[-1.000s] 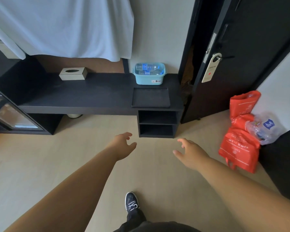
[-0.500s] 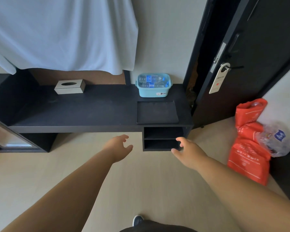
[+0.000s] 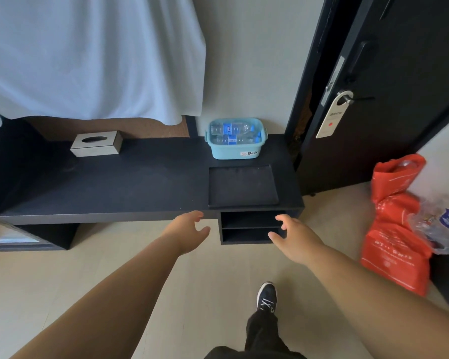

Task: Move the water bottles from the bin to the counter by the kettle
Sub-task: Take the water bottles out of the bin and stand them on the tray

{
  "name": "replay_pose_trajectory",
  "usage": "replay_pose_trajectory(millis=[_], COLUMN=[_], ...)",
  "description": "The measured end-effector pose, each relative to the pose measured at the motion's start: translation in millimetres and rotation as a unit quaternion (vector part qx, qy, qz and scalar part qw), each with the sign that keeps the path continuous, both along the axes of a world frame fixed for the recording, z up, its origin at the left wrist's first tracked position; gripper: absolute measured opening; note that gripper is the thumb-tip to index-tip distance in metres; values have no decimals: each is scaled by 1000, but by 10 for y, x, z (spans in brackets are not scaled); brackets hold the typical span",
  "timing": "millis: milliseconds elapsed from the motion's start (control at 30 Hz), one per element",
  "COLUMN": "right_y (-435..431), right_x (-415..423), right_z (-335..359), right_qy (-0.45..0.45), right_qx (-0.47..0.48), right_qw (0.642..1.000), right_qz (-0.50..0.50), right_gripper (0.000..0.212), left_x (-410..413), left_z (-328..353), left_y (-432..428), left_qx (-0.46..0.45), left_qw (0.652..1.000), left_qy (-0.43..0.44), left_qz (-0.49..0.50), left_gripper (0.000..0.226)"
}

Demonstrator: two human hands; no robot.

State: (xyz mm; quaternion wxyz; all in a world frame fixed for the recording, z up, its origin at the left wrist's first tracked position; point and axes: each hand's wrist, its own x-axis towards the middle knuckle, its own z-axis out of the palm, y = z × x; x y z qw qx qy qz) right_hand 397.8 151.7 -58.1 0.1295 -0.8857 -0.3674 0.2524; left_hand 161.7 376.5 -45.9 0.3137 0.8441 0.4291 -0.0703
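Observation:
A light blue plastic bin [image 3: 235,151] stands at the back right of a low black counter [image 3: 145,187], against the wall. Clear water bottles [image 3: 231,134] with blue labels lie inside it. My left hand [image 3: 187,233] is stretched out in front of the counter's front edge, fingers apart, holding nothing. My right hand [image 3: 297,238] reaches out in front of the open shelf cubby [image 3: 249,226] below the counter, also with spread fingers and nothing in it. Both hands are well short of the bin. No kettle is in view.
A black tray [image 3: 243,186] lies on the counter in front of the bin. A silver tissue box [image 3: 96,143] sits at the back left. A white cloth [image 3: 88,55] hangs above. A dark door [image 3: 389,94] stands right, with orange bags [image 3: 397,224] on the floor.
The view has closed in on the counter, so bin and tray look larger. Both hands have advanced toward the counter's front edge. My shoe is in view again on the floor.

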Motion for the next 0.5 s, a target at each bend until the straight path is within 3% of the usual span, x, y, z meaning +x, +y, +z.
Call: replay_pose_trajectory(millis=[500], right_y=[1065], right_x=[1676], right_z=[-157], right_qy=[3], right_qx=[-12], right_qw=[998], right_qz=[58], right_gripper=[65], left_x=[1621], left_z=[44], left_y=[788], left_qx=[0], left_qw=[999], left_qy=[19], left_qz=[31], left_gripper=[62])
